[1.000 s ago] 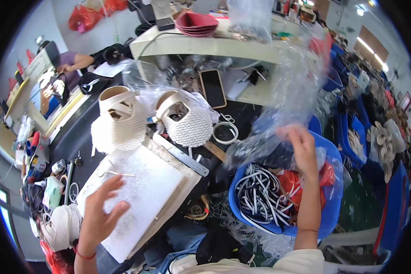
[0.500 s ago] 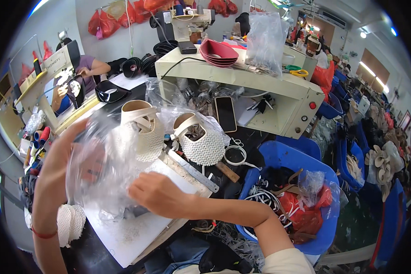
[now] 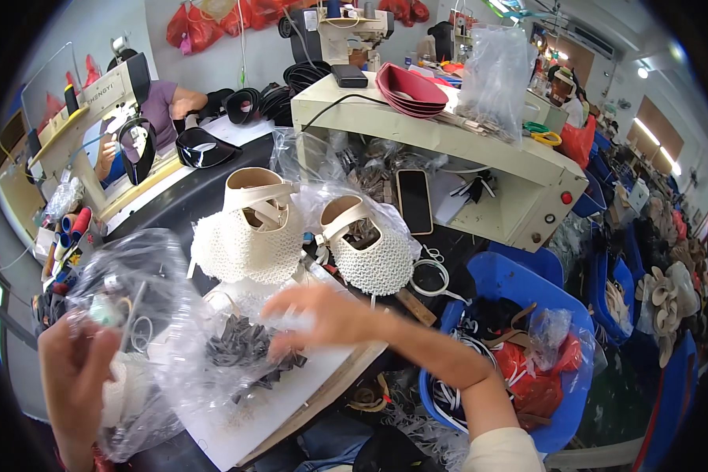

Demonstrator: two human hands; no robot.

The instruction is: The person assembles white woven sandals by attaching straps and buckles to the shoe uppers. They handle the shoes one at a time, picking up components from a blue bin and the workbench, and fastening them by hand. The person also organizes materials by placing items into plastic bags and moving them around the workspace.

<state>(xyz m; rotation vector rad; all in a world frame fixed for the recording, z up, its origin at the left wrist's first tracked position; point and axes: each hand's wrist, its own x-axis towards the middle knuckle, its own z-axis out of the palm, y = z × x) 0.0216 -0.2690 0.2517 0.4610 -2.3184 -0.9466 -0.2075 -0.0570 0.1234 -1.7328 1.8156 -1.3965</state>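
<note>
My left hand point(image 3: 75, 385) is closed on the edge of a crumpled clear plastic bag point(image 3: 145, 275), which spreads rightward over a white board point(image 3: 220, 436). Dark grey strips point(image 3: 248, 350) lie bunched on the board, partly seen through the plastic. Just above their right side is my right hand point(image 3: 326, 315), its fingers smeared by motion; whether they grip the plastic is unclear. Beyond it stand cream woven shoe uppers with straps: a left group point(image 3: 263, 240) and a right upper point(image 3: 374, 259). More cream woven pieces point(image 3: 122, 389) show beside my left hand, partly behind the bag.
A blue bin point(image 3: 570, 393) holding red bags and white cords stands at right. A phone point(image 3: 414, 202) and a white ring of cord point(image 3: 430, 278) lie beyond the uppers. A cream machine table point(image 3: 440, 157) bears red stacked pieces point(image 3: 409, 90). Someone point(image 3: 161, 110) sits at a sewing machine, far left.
My left hand has come nearer and left with the bag, drawing it off the board's middle. Grey strips now show there. My right hand has moved right, its fingers less curled.
</note>
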